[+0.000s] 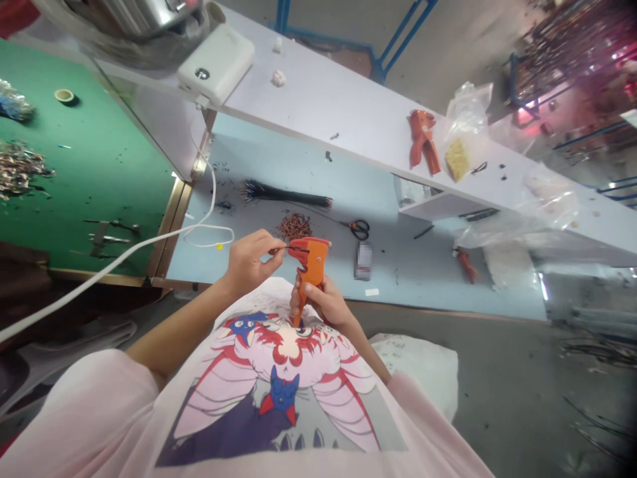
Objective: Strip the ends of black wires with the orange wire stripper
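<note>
My right hand is wrapped round the handle of an orange wire stripper, which stands upright in front of my shirt with its red jaws to the left. Pinched in the fingers of my left hand is a thin black wire, its other end at the jaws. Whether the jaws bite on it I cannot tell. Just behind the tool lies a pile of small copper-coloured pieces. Farther back rests a bundle of black wires.
Black-handled scissors and a blurred-out rectangular item lie on the blue table. A white cable crosses at left. On the raised shelf are a white box and another orange-red wire stripper.
</note>
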{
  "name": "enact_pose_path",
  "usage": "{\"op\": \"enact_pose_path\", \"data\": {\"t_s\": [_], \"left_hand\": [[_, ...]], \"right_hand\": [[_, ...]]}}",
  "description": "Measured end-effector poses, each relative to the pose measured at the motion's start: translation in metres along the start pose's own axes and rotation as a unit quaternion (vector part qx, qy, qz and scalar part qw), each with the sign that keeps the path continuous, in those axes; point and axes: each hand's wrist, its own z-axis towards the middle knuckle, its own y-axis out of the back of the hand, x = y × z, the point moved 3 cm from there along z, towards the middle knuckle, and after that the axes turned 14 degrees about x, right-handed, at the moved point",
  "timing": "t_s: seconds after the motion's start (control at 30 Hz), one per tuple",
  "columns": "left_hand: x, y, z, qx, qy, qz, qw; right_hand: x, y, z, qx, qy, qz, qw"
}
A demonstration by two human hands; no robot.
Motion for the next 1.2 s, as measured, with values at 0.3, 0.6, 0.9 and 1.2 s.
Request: {"op": "enact_pose_path", "data": {"t_s": [0.3,0.6,0.9,1.2], "left_hand": [[0.0017,-0.0006,-0.0005,0.002,-0.006,0.026,1.0],[0.0005,0.0003,0.0,-0.007,-0.015,0.054,0.998],[0.0013,0.0008,-0.0008,-0.009,-0.015,0.07,0.997],[0.002,-0.0015,-0.0067,-0.044,-0.038,0.097,0.994]], "right_hand": [[0.0029,-0.0003,-0.0002,0.008,-0.007,-0.008,1.0],[0.0046,-0.0009,-0.0007,0.013,-0.014,-0.004,1.0],[0.0002,-0.0012,0.0019,-0.005,-0.011,-0.012,1.0],[-0.0042,-0.0011,0.0031,-0.02,-0.012,-0.023,0.999]]}}
